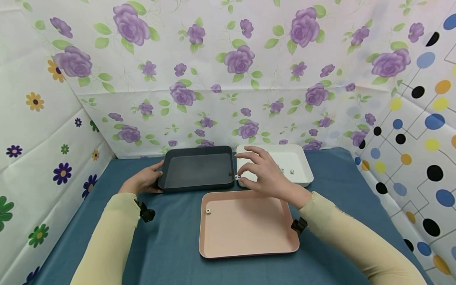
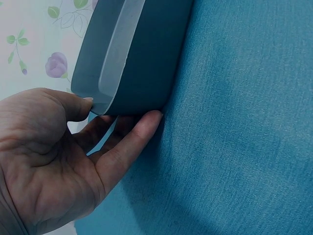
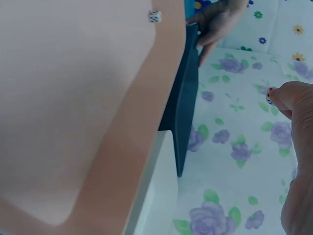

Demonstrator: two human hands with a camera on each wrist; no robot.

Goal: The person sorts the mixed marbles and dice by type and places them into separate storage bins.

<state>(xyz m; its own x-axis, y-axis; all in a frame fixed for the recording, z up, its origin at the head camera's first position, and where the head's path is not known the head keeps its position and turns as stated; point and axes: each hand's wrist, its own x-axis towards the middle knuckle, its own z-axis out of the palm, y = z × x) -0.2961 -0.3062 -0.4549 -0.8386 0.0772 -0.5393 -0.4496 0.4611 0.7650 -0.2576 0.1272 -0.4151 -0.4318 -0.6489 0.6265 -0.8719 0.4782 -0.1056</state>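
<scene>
My right hand [image 1: 261,170] pinches a small white die [image 1: 238,177] between thumb and index finger, the other fingers spread. It hangs above the meeting edges of the dark grey tray [image 1: 196,168] and the white tray [image 1: 304,162]; red and dark pips show on the die [image 3: 270,96] in the right wrist view. At the dark tray's left end, my left hand [image 1: 142,179] holds the tray, thumb by the rim and fingers along the outer wall. A small brownish die [image 1: 230,173] lies near that tray's right wall. Dice [image 1: 292,171] lie in the white tray, partly hidden by my right hand.
A pink tray [image 1: 249,225] sits in front of the other two, with one pale die [image 1: 208,211] near its upper left corner. Blue cloth [image 1: 171,245] covers the table. Patterned fabric [image 1: 213,71] walls the back and both sides.
</scene>
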